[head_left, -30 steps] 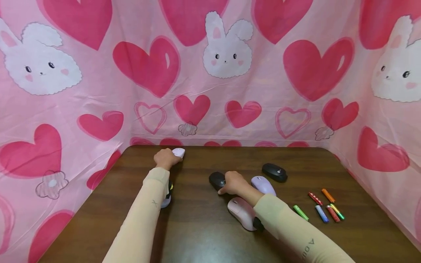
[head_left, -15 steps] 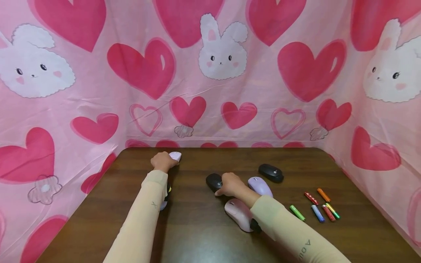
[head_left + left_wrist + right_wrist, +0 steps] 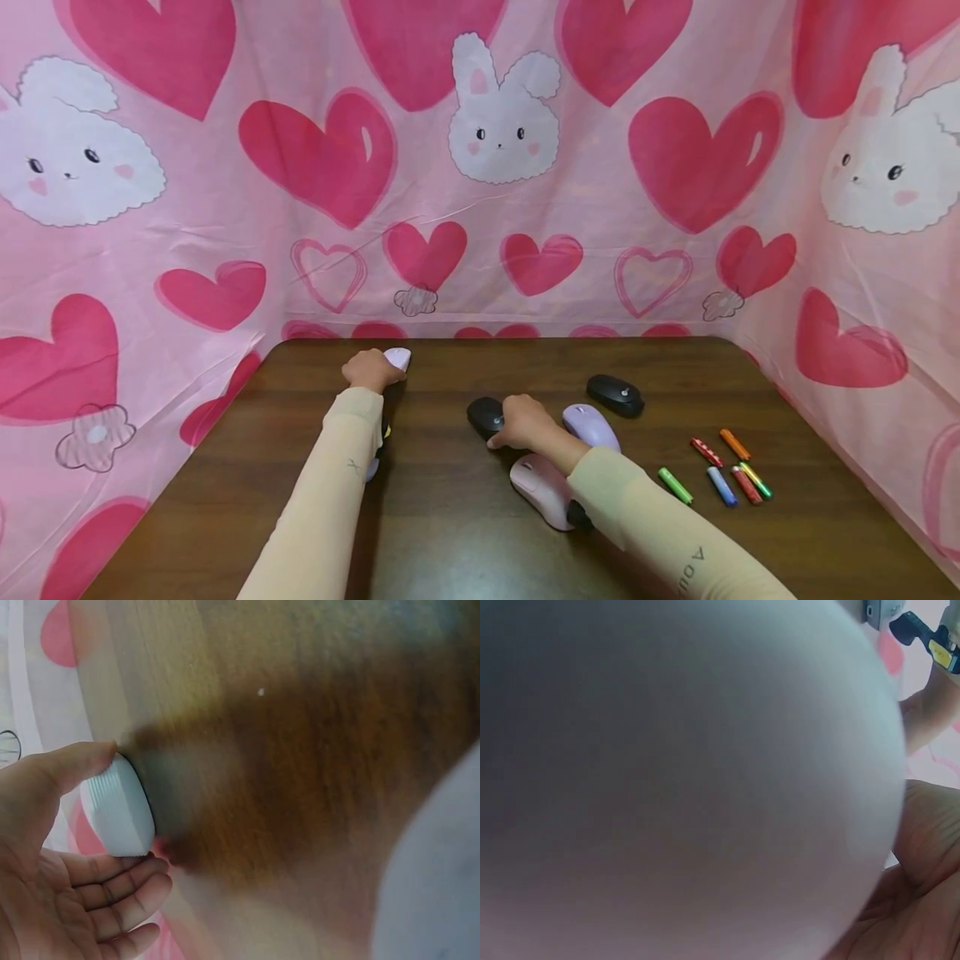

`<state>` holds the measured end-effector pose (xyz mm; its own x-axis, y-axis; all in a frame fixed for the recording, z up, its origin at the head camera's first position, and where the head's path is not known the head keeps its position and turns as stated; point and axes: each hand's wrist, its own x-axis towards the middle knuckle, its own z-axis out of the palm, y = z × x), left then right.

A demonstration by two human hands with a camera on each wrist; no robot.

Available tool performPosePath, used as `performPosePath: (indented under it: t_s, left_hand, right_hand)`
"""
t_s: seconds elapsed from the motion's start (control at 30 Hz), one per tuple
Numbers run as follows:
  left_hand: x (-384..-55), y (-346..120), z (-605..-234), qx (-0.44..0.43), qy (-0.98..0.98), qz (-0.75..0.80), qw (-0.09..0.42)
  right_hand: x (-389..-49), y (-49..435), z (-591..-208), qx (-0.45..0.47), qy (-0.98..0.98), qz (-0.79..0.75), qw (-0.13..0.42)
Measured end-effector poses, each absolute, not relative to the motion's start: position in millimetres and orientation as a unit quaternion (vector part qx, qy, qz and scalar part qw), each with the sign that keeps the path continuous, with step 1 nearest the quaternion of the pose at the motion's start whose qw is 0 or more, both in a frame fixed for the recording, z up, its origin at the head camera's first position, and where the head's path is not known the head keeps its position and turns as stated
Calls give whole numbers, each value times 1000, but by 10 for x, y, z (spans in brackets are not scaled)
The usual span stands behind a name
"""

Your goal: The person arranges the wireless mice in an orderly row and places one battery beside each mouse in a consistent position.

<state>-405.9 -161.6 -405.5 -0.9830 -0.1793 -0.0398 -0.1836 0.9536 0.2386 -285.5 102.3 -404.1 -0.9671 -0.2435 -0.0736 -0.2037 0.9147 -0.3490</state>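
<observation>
Left grip (image 3: 372, 369) pinches the likely light, rigid white mouse (image 3: 121, 811) by ribbed sides; right grip (image 3: 527, 426) clasps the black mouse (image 3: 484, 416) beneath.

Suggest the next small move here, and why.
Perhaps the left hand should draw the white mouse slightly nearer: it sits close to the far edge of the table, held between thumb and fingers.

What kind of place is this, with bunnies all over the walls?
Maybe an indoor work corner, though I can't be sure: pink bunny-print cloth hangs around a brown table, with several computer mice there.
</observation>
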Motion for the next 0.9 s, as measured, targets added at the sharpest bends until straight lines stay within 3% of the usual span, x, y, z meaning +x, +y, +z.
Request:
performPosePath:
  t_s: [0.53, 0.9]
  left_hand:
    - [-4083, -1586, -3986, -108, 985, 130, 42]
    - [-4065, -1578, -3967, -114, 983, 138, 36]
  right_hand:
    - [-2871, 1011, -4042, -98, 974, -195, 60]
    - [-2922, 994, -4006, -73, 979, -181, 55]
